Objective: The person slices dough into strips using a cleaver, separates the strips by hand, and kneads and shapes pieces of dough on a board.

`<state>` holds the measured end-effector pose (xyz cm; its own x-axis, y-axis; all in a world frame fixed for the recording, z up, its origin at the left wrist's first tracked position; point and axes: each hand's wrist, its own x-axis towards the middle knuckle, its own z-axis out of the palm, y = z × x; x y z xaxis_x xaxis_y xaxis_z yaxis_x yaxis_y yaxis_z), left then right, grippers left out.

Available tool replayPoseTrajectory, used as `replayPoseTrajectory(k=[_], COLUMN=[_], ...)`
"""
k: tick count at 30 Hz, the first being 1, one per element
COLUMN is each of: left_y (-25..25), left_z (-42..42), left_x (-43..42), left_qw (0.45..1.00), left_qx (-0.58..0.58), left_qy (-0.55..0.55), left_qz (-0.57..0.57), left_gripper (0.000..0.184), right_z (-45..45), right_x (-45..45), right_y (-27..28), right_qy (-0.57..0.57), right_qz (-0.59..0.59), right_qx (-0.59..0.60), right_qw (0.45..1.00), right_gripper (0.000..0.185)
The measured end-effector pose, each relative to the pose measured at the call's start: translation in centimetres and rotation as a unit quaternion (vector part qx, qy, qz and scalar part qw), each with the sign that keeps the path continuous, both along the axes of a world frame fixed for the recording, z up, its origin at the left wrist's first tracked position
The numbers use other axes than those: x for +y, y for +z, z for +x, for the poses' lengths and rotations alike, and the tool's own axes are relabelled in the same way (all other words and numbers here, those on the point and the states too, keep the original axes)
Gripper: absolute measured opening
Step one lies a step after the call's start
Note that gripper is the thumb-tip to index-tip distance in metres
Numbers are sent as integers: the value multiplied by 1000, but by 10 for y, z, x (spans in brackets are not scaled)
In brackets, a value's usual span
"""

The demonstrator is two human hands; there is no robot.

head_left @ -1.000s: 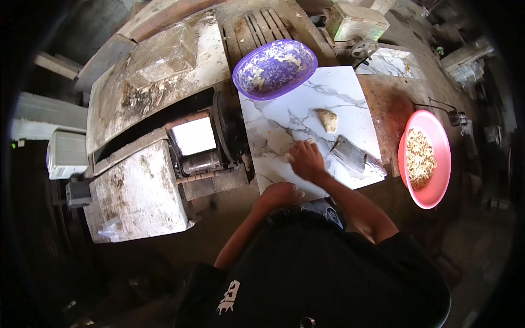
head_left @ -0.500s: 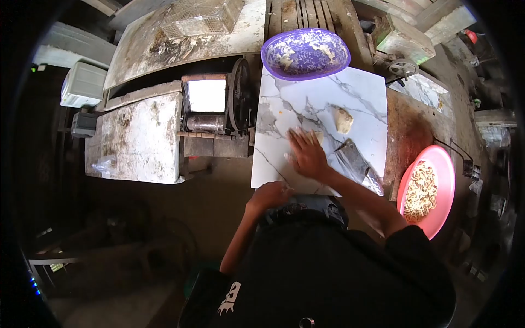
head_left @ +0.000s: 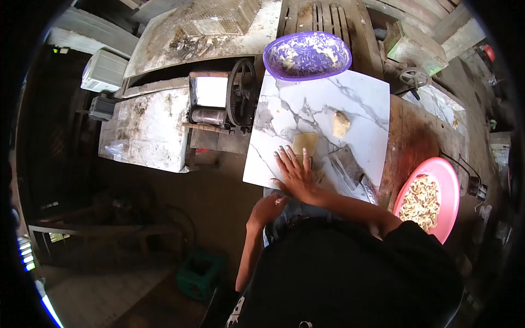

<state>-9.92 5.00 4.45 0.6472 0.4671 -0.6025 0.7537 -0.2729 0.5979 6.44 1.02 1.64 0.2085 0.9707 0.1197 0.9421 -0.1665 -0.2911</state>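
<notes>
My right hand (head_left: 295,176) lies with fingers spread on the marbled board (head_left: 273,115), its fingertips at the lower edge of a thin flat piece of dough (head_left: 305,142). My left hand (head_left: 268,209) is at the board's front edge, its fingers bent and mostly hidden, so its grip cannot be made out. A thicker lump of dough (head_left: 341,124) sits farther back on the right. Beside the flat piece lies a cleaver (head_left: 346,165), its handle towards the front right corner.
A purple basin (head_left: 307,57) smeared with dough overlaps the board's back edge. At the right is a pink basin (head_left: 449,191) holding strips. A roller machine (head_left: 240,93) with a wheel stands at the left. A green stool (head_left: 201,274) is on the floor.
My right hand has come back towards the front edge, uncovering the flat dough. The view has shifted, bringing the green stool into sight.
</notes>
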Motion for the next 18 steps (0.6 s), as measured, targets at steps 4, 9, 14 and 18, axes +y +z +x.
replayPoseTrajectory(k=[4,9,14,18], left_y=[14,-1,9,3], left_z=[-3,-7,10,14], left_x=[-20,-50,-64,-67], left_qw=[997,997,997,998], left_qx=[2,-27,-21,-34], left_qy=[70,78,67,42], left_qz=[-22,8,-43,-29], left_gripper=[48,46,45,47], right_z=[26,122,108,24], right_x=[31,108,93,24], right_y=[-7,-25,-30,-12], right_qy=[-43,-68,-3,-5], right_qz=[-8,-29,0,-89], right_qx=[-28,41,-39,23], right_qw=[999,996,999,996], right_gripper=[73,65,66,77])
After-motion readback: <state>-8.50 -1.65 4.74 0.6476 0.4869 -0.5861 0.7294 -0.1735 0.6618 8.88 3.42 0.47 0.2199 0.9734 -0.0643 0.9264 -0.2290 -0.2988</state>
